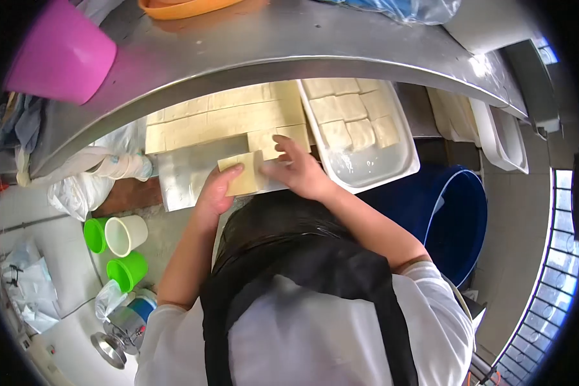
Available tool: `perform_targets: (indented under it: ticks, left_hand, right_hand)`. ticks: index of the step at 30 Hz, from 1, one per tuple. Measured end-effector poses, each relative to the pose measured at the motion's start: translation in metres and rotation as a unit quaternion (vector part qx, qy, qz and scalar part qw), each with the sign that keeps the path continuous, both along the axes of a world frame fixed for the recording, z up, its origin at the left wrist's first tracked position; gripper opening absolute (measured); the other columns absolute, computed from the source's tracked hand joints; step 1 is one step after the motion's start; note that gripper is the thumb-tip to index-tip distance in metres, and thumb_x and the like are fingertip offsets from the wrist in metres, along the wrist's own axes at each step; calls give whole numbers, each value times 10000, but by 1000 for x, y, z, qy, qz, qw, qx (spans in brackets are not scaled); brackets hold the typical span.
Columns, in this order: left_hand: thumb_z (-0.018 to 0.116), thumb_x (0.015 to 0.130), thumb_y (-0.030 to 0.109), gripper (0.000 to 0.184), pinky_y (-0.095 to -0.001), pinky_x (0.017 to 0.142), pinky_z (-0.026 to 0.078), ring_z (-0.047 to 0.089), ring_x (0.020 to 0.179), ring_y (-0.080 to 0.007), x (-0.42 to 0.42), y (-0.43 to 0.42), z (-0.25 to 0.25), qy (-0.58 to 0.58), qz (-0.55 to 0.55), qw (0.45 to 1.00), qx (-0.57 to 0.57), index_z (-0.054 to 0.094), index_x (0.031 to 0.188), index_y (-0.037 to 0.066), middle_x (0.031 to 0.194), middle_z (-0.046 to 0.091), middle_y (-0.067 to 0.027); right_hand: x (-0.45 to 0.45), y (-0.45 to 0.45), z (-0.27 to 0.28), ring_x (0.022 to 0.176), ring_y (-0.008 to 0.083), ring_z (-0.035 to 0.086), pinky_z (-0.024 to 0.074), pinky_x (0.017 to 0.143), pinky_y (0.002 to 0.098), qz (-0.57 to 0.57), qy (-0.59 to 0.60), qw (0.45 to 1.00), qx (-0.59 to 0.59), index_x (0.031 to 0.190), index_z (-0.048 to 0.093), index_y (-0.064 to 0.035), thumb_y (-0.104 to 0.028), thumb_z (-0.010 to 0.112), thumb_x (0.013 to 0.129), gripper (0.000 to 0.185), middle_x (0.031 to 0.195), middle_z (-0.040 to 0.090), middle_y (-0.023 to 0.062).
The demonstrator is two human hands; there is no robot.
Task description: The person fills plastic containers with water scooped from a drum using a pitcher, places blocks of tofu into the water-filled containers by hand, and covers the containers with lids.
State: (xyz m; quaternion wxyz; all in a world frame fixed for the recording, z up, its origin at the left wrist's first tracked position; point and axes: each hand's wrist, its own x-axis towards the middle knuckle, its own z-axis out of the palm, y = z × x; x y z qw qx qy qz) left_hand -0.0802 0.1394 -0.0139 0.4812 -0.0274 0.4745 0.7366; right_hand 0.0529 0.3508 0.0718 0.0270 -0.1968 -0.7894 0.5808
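Observation:
My left hand (220,192) grips a pale yellow tofu block (240,172) by its left side, tilted so a broad face shows. My right hand (299,170) is just to the right of that block, its fingers apart; whether the thumb touches the block I cannot tell. Behind both hands, rows of cut tofu (199,130) cover the far part of a metal tray (183,180). To the right, a white tub (402,164) has several tofu pieces (344,109) sitting in it, with some liquid at its near end.
A steel shelf (264,45) crosses above the tofu, carrying a pink bucket (64,51) and an orange basin (186,8). A large blue barrel (457,219) stands at right. Green containers (127,270), a white container (127,235) and plastic bags (77,193) are at left.

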Motion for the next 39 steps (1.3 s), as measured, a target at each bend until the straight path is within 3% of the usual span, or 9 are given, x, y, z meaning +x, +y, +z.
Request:
perform_targets:
  ticks: [6, 10, 12, 14, 17, 21, 23, 33, 39]
  left_hand:
    - [673, 1032, 334, 402, -344, 930, 520, 608, 1058, -183, 22, 70, 74, 92, -116, 989, 6, 595, 1301, 45, 1155, 637, -44]
    - [613, 1065, 376, 336, -291, 833, 497, 560, 970, -129, 5, 75, 10, 306, -25, 920, -243, 642, 1171, 59, 1057, 571, -17]
    - [635, 1032, 458, 431, -387, 909, 495, 580, 1065, -225, 3, 81, 8, 329, -10, 901, -282, 647, 1100, 32, 1114, 597, -84]
    - [621, 990, 579, 752, -523, 1099, 414, 481, 1328, -409, -2, 92, -9, 504, -125, 670, -531, 529, 1380, -57, 1306, 610, -255]
    - [605, 960, 647, 897, -571, 1174, 325, 363, 1423, -530, 14, 122, -27, 448, -85, 704, -544, 460, 1461, -83, 1436, 518, -359]
    - [671, 944, 592, 902, -579, 1186, 311, 357, 1462, -470, 10, 136, -19, 382, -79, 772, -502, 429, 1476, -96, 1496, 466, -356]
    - [746, 913, 527, 926, -569, 1184, 307, 371, 1473, -389, 7, 133, 15, 224, -76, 919, -314, 402, 1487, -112, 1521, 447, -334]
    - [865, 806, 440, 835, -676, 1086, 324, 431, 1433, -282, -8, 131, -3, 44, 35, 941, -332, 530, 1439, 11, 1507, 530, -182]
    - [834, 861, 154, 638, -350, 914, 528, 678, 1093, -229, 0, 121, -7, 203, 0, 956, -213, 522, 1395, -2, 1277, 678, -124]
  right_hand:
    - [34, 49, 1, 1097, 258, 668, 541, 965, 383, -141, 102, 875, -452, 1403, 501, -6, -116, 753, 930, 547, 1267, 643, 152]
    - [75, 104, 4, 1053, 207, 671, 546, 932, 360, -194, 54, 922, -332, 1364, 524, -43, -51, 725, 924, 484, 1185, 657, 103]
    - [88, 124, 3, 1027, 202, 677, 549, 889, 344, -192, 24, 941, -278, 1366, 532, -47, -46, 750, 902, 513, 1149, 676, 101]
    - [96, 141, -13, 1010, 203, 679, 542, 881, 347, -176, -33, 964, -194, 1390, 508, -57, -81, 782, 894, 567, 1135, 683, 114]
    - [95, 141, -19, 1021, 306, 710, 555, 910, 395, -140, -122, 978, -90, 1414, 473, -40, -181, 813, 884, 645, 1151, 706, 197]
    - [92, 133, -28, 1115, 502, 655, 513, 975, 524, -89, -199, 958, 186, 1419, 451, -47, -358, 772, 888, 694, 1155, 687, 314]
    - [90, 135, -34, 1123, 503, 650, 512, 973, 525, -81, -202, 956, 196, 1410, 459, -47, -349, 743, 903, 655, 1161, 684, 323]
    - [80, 160, -47, 1146, 496, 643, 515, 974, 525, 53, -230, 954, 185, 1318, 537, -12, -342, 664, 924, 529, 1168, 683, 327]
    - [79, 143, -21, 1122, 493, 655, 528, 964, 523, -43, -213, 954, 209, 1348, 546, -38, -316, 668, 917, 528, 1190, 681, 319]
